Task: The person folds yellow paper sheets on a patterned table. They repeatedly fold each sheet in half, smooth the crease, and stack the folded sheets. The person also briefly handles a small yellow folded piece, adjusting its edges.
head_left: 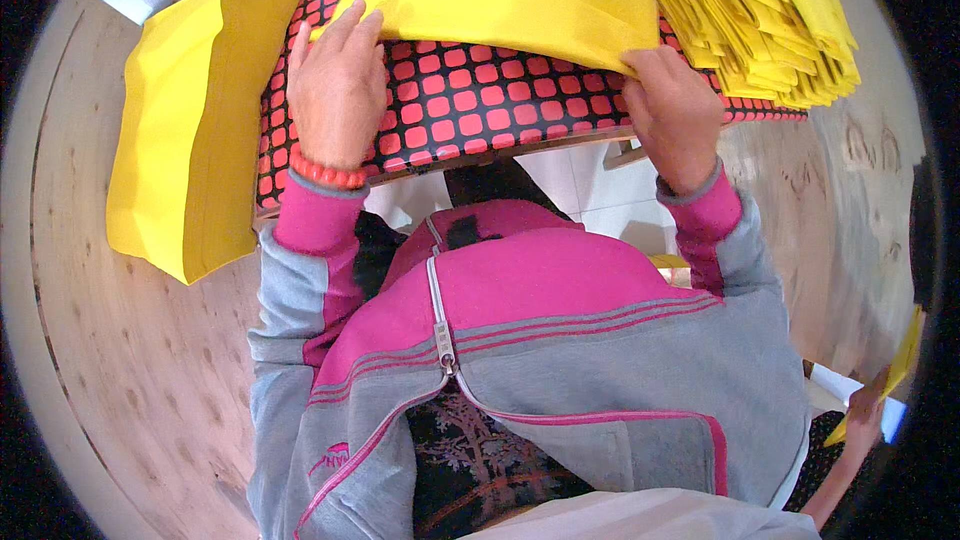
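A folded yellow cloth piece [500,0] lies lengthwise across the red-and-black checked tabletop [450,100]. My left hand [340,95], a red bead bracelet at its wrist, rests palm down on the left end of this piece with fingers stretched out. At the opposite end, my right hand [675,105] is closed, pinching the near right corner between thumb and fingers. The cloth looks flat, with a straight near edge between both hands.
A yellow folded stack [200,120] hangs over the table's left edge. At the far right lies a thick, loose pile of yellow pieces [765,15]. Wooden boards [150,370] flank the table. Another person's arm [855,450] shows at lower right near something yellow.
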Motion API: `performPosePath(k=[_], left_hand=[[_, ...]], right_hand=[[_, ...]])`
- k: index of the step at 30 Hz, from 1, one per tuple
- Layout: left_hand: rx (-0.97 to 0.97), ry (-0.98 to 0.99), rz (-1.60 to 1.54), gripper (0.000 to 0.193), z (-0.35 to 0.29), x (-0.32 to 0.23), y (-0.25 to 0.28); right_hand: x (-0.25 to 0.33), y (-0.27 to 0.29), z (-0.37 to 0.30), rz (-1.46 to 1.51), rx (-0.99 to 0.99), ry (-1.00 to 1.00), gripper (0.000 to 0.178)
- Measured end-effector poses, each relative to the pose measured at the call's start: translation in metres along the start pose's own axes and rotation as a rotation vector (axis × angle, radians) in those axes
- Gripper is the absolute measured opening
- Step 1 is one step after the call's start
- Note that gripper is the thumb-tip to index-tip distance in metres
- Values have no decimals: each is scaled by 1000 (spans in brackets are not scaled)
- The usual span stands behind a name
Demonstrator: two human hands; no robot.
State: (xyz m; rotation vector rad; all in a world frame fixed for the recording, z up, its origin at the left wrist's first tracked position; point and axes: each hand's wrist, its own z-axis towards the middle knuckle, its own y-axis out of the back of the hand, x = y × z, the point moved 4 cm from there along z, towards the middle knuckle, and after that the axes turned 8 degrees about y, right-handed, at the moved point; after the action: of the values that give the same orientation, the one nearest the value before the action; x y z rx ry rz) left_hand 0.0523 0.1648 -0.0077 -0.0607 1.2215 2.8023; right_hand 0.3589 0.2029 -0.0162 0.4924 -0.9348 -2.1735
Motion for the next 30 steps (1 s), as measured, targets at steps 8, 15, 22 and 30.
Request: performPosePath(k=[8,15,22,30], left_hand=[[1070,1072,-1908,59,-69,-64,-5],[909,1213,-1823,40,-86,-45,-5],[998,1137,-1815,43,-99,7,4],[1124,1020,-1832,49,-88,31,24]], right_hand=[[95,17,7,2,142,135,9],[154,32,18,138,153,329,17],[35,47,25,439,148,92,55],[30,-30,0,261,-8,374,69]])
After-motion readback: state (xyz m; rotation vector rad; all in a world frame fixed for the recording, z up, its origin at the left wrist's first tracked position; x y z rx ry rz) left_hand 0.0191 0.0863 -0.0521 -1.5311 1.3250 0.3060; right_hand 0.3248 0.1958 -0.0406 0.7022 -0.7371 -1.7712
